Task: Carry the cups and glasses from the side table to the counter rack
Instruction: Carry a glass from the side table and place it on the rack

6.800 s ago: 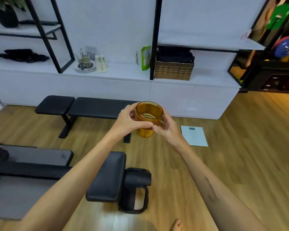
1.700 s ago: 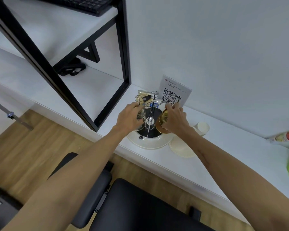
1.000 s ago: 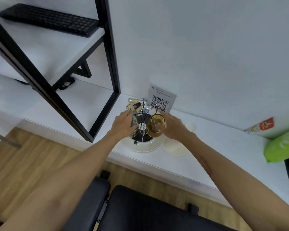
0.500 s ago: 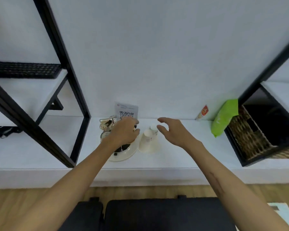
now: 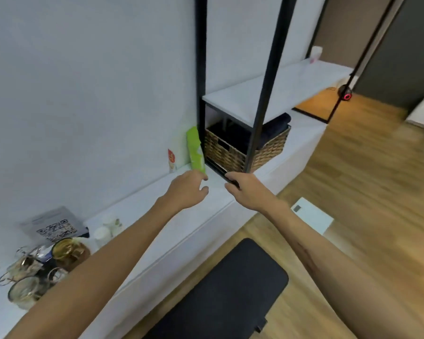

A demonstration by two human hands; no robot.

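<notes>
Both hands are hanging empty over the white counter (image 5: 157, 211). The left hand (image 5: 185, 190) is loosely curled, fingers half open, gripping nothing; the right hand (image 5: 249, 190) is lying flatter, fingers spread toward the counter's front edge, also holding nothing.

The rack (image 5: 32, 272) is sitting at the counter's left end, blurred, with an amber cup (image 5: 67, 250) and clear glasses (image 5: 22, 292) standing on it. Just behind it a card (image 5: 54, 227) is showing a QR code; its small print is too blurred to read. Two white cups (image 5: 105, 232) are standing just beside the rack.

Past the hands, a green pouch (image 5: 195, 150) and a red-and-white packet (image 5: 171, 160) are leaning against the wall, their lettering unreadable. A wicker basket (image 5: 242, 148) is sitting inside a black frame (image 5: 267, 81). A black bench (image 5: 230, 289) is standing in front of the counter, and a white scale (image 5: 312, 215) is lying on the wood floor.
</notes>
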